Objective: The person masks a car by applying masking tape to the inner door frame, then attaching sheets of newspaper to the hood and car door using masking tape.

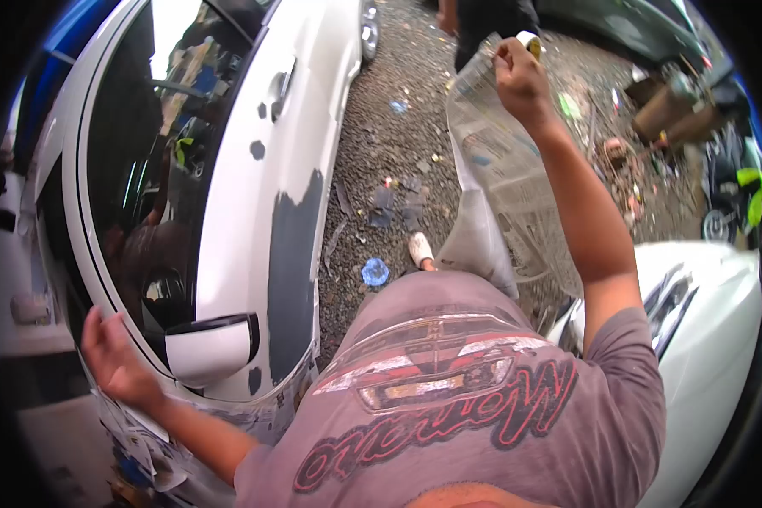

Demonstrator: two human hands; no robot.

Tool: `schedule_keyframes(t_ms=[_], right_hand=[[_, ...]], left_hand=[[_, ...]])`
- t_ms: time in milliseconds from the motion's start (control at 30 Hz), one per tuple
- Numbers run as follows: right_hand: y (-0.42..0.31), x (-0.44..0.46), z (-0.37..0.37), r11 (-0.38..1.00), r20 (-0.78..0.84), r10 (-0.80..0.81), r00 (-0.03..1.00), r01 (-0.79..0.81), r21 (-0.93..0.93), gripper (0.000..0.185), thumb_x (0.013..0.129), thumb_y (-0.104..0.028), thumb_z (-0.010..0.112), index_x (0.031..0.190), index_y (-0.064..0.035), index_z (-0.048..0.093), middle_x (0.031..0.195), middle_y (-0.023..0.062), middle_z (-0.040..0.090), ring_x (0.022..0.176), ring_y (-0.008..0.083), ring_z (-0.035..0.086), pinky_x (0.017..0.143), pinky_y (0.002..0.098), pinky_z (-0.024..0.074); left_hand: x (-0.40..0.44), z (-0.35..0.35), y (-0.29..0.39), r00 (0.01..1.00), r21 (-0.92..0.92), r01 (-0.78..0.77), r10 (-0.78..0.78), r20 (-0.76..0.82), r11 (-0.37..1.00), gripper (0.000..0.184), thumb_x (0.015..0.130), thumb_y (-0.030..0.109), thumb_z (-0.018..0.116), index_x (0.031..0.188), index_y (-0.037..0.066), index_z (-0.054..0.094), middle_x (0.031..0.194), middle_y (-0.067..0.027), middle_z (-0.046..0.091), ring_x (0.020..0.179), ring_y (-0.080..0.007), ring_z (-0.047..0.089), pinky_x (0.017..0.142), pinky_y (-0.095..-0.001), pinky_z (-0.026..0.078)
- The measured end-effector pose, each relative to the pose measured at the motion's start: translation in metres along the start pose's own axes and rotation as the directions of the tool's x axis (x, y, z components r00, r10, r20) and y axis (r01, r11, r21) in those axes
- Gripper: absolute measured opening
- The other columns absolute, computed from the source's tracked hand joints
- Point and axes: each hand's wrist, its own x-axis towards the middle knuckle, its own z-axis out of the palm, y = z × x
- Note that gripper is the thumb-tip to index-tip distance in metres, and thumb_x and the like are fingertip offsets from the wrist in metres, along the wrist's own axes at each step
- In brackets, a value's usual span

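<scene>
My right hand (521, 78) is raised at the upper middle, its fingers closed on the top of a long newspaper sheet (516, 182). A roll of tape (530, 42) shows beside those fingers. The newspaper hangs down past my right forearm, with a paler strip along its left side. My left hand (117, 356) is at the lower left, fingers apart and slightly blurred, holding nothing. It is near the windshield edge of a white car (237, 161) with grey patches. The car's side mirror (212, 349) lies to the right of that hand.
A person in dark trousers (495, 19) stands at the top. Another white car (711, 313) is at the right. Metal cylinders (669, 110) and a motorcycle (724, 203) are farther up. Blue plastic (374, 272) lies on the gravel. Paper (152, 457) hangs along the near car's front.
</scene>
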Motion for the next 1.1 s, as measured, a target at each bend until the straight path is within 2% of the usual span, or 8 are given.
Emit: schedule_keyframes(t_ms=[100,200,300,467,633,800,1000,1100], right_hand=[[-0.006,0.068,0.039,0.998,0.041,0.035,0.999,-0.037,0.051,0.011,0.097,-0.014,0.063,0.103,-0.0055,0.066,0.087,0.0184,0.072,0.087,0.0374,0.072,0.080,0.0439,0.0550],[-0.024,0.121,0.063,0.994,0.017,-0.005,1.000,0.003,0.112,0.010,0.097,-0.013,0.062,0.103,-0.0065,0.067,0.088,0.0177,0.073,0.087,0.0372,0.073,0.079,0.0452,0.0550],[-0.034,0.170,0.084,0.989,-0.040,-0.115,0.993,0.118,0.094,0.012,0.097,-0.015,0.061,0.104,-0.0065,0.067,0.093,0.0200,0.073,0.089,0.0402,0.072,0.080,0.0481,0.0547],[-0.021,0.266,0.098,0.976,-0.164,-0.219,0.962,0.219,-0.023,0.015,0.097,-0.020,0.060,0.106,-0.0113,0.068,0.095,0.0188,0.075,0.091,0.0397,0.073,0.081,0.0476,0.0554],[0.035,0.349,0.134,0.965,-0.018,-0.253,0.967,0.251,-0.077,0.022,0.099,-0.016,0.055,0.115,-0.0064,0.067,0.110,0.0167,0.073,0.099,0.0387,0.069,0.089,0.0452,0.0532],[0.223,0.471,0.228,0.804,0.385,-0.292,0.876,0.007,0.595,0.028,0.107,-0.008,0.052,0.131,0.0040,0.061,0.134,0.0122,0.065,0.127,0.0221,0.059,0.113,0.0360,0.0409],[0.273,0.507,0.294,0.885,0.611,-0.280,0.741,-0.047,0.463,0.025,0.104,-0.019,0.065,0.125,-0.0052,0.065,0.101,-0.0031,0.061,0.078,0.0050,0.049,0.064,0.0229,0.0399],[0.316,0.546,0.351,0.862,0.685,-0.345,0.641,-0.072,0.501,0.021,0.103,-0.012,0.065,0.123,-0.0041,0.065,0.107,0.0008,0.066,0.089,0.0079,0.059,0.065,0.0236,0.0424]], left_hand=[[-0.001,0.144,0.061,0.955,-0.482,0.154,-0.004,0.297,0.863,0.045,0.100,0.008,0.063,0.143,-0.004,0.058,0.133,-0.0183,0.067,0.113,-0.0232,0.068,0.100,-0.0387,0.055],[-0.003,0.290,0.097,0.615,-0.316,0.515,-0.086,0.784,0.797,0.108,0.079,0.036,0.088,0.163,-0.001,0.030,0.154,-0.0232,0.051,0.135,-0.0316,0.058,0.105,-0.0480,0.053],[-0.017,0.424,0.121,0.475,-0.304,0.151,0.201,0.857,0.941,0.130,0.069,0.050,0.094,0.165,0.000,0.023,0.163,-0.0308,0.036,0.144,-0.0367,0.049,0.114,-0.0453,0.046],[-0.010,0.543,0.154,0.236,-0.384,0.359,0.315,0.919,0.851,0.058,0.084,0.036,0.084,0.131,0.005,0.071,0.125,-0.0207,0.073,0.112,-0.0298,0.073,0.100,-0.0402,0.053],[0.032,0.619,0.097,0.620,-0.244,0.405,-0.069,0.782,0.881,0.020,0.087,0.022,0.073,0.094,0.004,0.079,0.091,-0.0187,0.075,0.086,-0.0305,0.075,0.079,-0.0392,0.058],[0.092,0.635,0.047,0.802,-0.049,0.511,-0.455,0.387,0.858,0.014,0.082,0.021,0.069,0.082,0.007,0.072,0.094,-0.0159,0.072,0.090,-0.0345,0.071,0.081,-0.0460,0.057],[0.128,0.680,0.037,0.845,0.183,0.517,-0.533,0.047,0.836,0.013,0.080,0.019,0.066,0.080,0.005,0.066,0.094,-0.0174,0.068,0.092,-0.0394,0.066,0.082,-0.0490,0.056],[0.138,0.693,0.038,0.861,0.296,0.481,-0.508,0.016,0.825,0.012,0.081,0.018,0.068,0.082,0.006,0.065,0.093,-0.0148,0.068,0.092,-0.0379,0.067,0.079,-0.0481,0.055]])
